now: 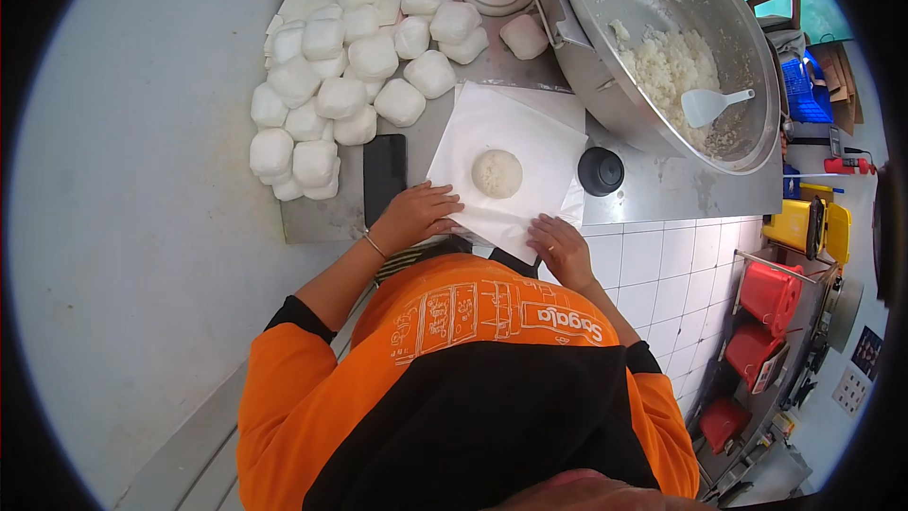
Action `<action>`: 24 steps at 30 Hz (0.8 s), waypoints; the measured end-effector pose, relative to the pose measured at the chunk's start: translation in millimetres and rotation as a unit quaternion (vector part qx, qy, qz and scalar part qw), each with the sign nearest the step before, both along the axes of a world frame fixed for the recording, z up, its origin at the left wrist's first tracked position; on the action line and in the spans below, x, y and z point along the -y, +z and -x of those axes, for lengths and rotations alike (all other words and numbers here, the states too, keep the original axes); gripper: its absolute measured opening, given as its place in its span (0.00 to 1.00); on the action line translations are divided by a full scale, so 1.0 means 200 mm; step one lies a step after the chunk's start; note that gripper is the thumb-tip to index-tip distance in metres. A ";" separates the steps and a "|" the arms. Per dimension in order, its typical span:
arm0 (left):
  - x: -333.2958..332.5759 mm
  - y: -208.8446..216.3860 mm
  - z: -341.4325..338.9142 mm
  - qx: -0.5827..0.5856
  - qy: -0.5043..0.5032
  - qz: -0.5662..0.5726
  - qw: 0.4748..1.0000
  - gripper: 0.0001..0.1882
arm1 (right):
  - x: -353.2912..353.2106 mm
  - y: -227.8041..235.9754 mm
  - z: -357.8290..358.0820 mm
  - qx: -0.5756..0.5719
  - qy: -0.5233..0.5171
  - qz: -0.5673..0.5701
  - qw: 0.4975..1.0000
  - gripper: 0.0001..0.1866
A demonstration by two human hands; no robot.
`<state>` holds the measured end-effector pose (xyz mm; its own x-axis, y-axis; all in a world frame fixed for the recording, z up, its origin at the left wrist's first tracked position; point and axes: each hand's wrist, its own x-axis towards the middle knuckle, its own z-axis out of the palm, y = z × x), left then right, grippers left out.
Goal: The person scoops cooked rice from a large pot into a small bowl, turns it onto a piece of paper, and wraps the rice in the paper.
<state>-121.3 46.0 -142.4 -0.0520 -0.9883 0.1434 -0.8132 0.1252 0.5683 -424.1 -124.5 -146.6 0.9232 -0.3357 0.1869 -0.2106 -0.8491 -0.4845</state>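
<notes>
Okay, nearest me is the right hand [562,250], fingers bent at the near right edge of the white paper [544,147]; I can't tell whether that grip pinches the sheet or just rests there. The left hand [414,215] lies at the near left edge, its grip loose, fingers spread and closed on nothing. Just ahead, on the paper, sits the rice mound [497,174], touched by neither hand. I'd steer by this: it lies ahead and right of the left fingertips, ahead and left of the right ones, with the left hand nearer. It looks round, giving me no long axis. On the metal surface [686,187] I have a dark phone [385,175] left of the paper and a black cup [601,171] right of it. Farther out, white wrapped packs [340,97] pile up leftward, while rightward a big metal pot [588,78] holds loose rice [667,68] and a white paddle [703,107].
</notes>
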 end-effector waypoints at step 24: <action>-0.02 0.08 -0.01 -0.003 0.036 0.016 0.999 0.06 | -0.01 0.20 -0.25 -0.024 -0.042 -0.084 0.995 0.10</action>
<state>-120.2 49.7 -127.4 0.0196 -0.9843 0.1754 -0.8171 0.0853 0.5701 -374.2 -122.2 -106.2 0.8970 -0.4352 0.0769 -0.3046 -0.7349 -0.6059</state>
